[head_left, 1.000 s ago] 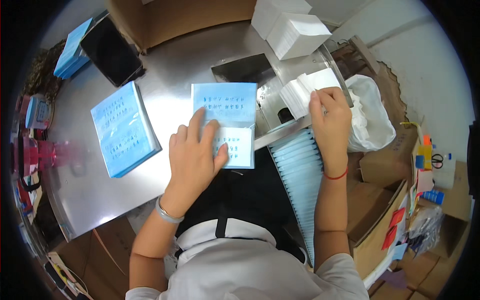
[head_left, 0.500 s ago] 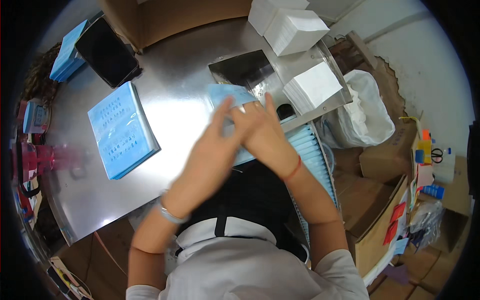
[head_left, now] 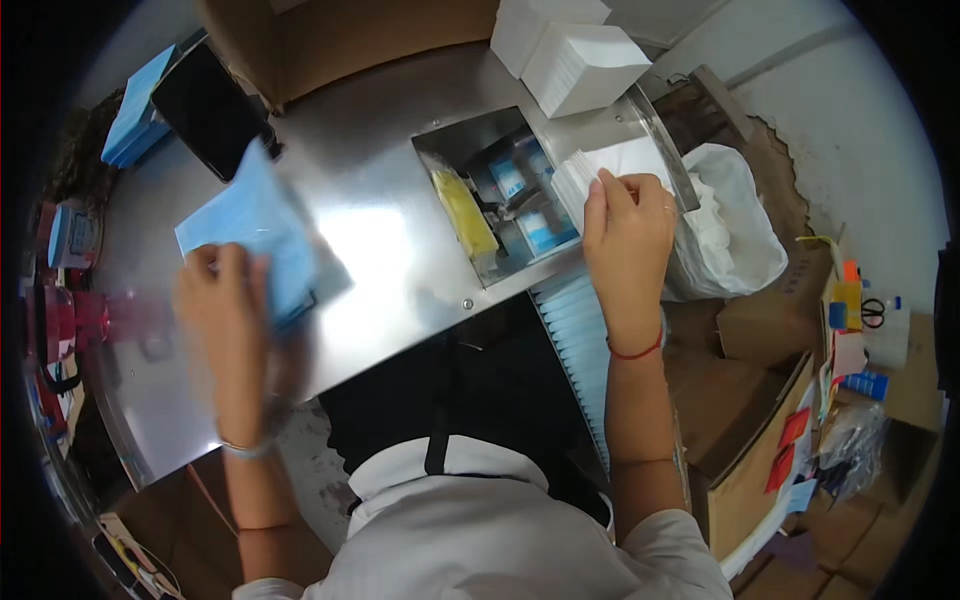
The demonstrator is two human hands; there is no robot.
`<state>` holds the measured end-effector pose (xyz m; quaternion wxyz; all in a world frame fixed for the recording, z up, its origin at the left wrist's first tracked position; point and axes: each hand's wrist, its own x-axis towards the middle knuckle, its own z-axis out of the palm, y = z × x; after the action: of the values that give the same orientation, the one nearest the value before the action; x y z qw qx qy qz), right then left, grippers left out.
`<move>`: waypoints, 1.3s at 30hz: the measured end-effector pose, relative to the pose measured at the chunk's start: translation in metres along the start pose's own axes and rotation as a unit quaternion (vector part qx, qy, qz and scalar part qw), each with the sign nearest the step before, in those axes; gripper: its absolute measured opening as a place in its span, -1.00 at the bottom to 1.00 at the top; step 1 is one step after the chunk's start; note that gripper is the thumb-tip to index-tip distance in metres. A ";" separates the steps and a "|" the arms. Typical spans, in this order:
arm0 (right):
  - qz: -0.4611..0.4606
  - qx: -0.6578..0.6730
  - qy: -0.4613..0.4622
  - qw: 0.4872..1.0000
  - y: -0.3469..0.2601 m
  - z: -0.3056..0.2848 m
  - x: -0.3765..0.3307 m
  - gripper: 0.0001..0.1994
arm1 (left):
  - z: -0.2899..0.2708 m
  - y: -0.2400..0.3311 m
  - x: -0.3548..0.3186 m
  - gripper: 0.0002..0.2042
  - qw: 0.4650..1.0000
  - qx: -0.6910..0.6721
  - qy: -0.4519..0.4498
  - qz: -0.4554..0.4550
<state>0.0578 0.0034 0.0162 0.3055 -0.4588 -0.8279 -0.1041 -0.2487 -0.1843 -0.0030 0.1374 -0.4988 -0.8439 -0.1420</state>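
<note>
My left hand (head_left: 222, 315), blurred by motion, has its fingers curled over a thin blue packet (head_left: 245, 215). That packet's far corner rises in a peak above the pile on the metal table's left side. On the right, my right hand (head_left: 635, 235) pinches the near edge of a stack of thin white squares (head_left: 630, 158), thumb and forefinger together at its top. Whether a single piece is parted from the stack cannot be made out. Between my hands, a rectangular opening (head_left: 510, 200) in the table shows blue-and-white packages and a yellow packet (head_left: 464, 212).
More white stacks (head_left: 585, 70) stand at the far right. A dark phone-like device (head_left: 210, 110) leans beside blue packets (head_left: 138, 105) at the far left. A cardboard box (head_left: 380, 35) borders the back. Rows of pale blue packets (head_left: 578, 350) and a white-lined bin (head_left: 740, 225) sit off the table's right side.
My hands have parted. The left moved left onto the blue pile, and the right moved right onto the white stack. The blue packet between them is gone from there, uncovering the opening.
</note>
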 end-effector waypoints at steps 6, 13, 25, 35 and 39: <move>0.029 0.129 -0.060 0.989 0.026 -0.014 0.003 -0.75 | 0.015 0.121 -0.032 -0.76 0.949 -0.235 -0.066 0.200; -0.140 0.171 -0.076 0.972 -0.049 -0.022 -0.037 -0.71 | 0.011 0.099 -0.030 -0.57 0.947 -0.210 -0.119 0.213; -0.128 0.233 -0.026 0.964 -0.045 -0.007 -0.006 -0.65 | 0.005 0.106 -0.039 -0.61 0.965 -0.179 -0.091 0.169; 0.049 0.071 -0.012 0.996 -0.002 -0.002 -0.010 -0.80 | 0.007 0.123 0.014 -0.41 0.965 -0.095 -0.059 0.235; 0.025 0.096 -0.068 0.993 0.018 -0.011 0.000 -0.76 | 0.003 0.120 0.010 -0.39 0.957 -0.091 -0.112 0.252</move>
<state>0.0774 0.0087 0.0225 0.2938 -0.4534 -0.8414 0.0152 -0.1474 -0.1196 0.0097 0.0279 -0.7180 -0.6846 -0.1221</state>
